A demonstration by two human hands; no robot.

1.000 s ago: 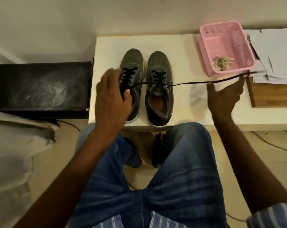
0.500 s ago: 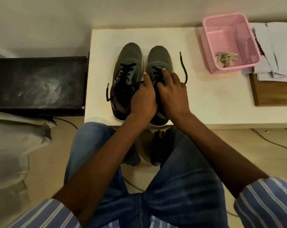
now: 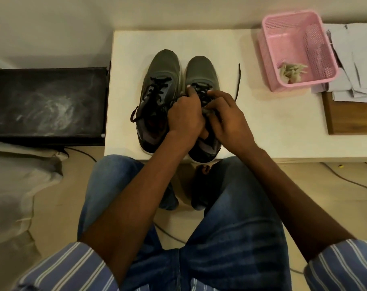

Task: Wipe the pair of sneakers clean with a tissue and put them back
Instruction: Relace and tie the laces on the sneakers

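While both forearms reach forward over the knees, the left hand [image 3: 184, 114] and right hand [image 3: 225, 116] meet over the laces [image 3: 201, 93] of the right sneaker [image 3: 199, 70], fingers curled and pinching the laces at the tongue. One loose lace end [image 3: 238, 80] trails onto the tabletop [image 3: 262, 127] right of the hands. The left sneaker [image 3: 157, 80] stands touching its pair, just left of the left hand, toes pointing away, its lace end [image 3: 134, 116] hanging over the side. A pink basket [image 3: 268, 59] with a crumpled tissue [image 3: 292, 72] sits well apart at far right, beside papers [image 3: 359, 59].
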